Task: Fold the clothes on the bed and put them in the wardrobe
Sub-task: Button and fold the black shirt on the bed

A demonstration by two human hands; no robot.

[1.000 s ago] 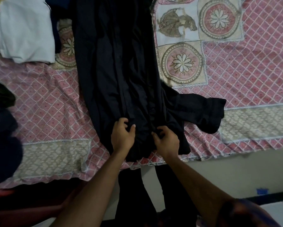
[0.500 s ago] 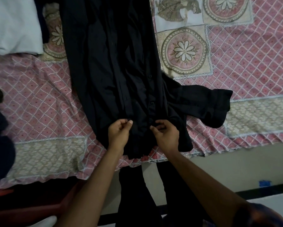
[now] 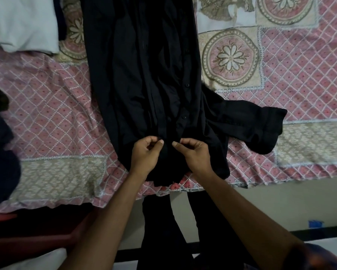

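The black shirt (image 3: 144,75) is lying lengthwise on the bed (image 3: 46,114), its near end reaching the bed's near edge and one sleeve spreading right. The left grip (image 3: 146,154) and right grip (image 3: 195,154) are pinching its buttoned front, side by side.

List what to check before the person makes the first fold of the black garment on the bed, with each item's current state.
1. Both hands on the cloth: ok. The left hand and the right hand pinch the front of the black garment at its near end.
2. Garment lying smooth: not ok. Long creases run down its front.
3. Sleeve tucked in: not ok. One sleeve sprawls sideways onto the bedspread.
4. Front fully fastened: cannot tell. A few buttons show, but the dark fabric hides the closure.
5. Room to fold: ok. Bare bedspread shows on both sides of the garment.
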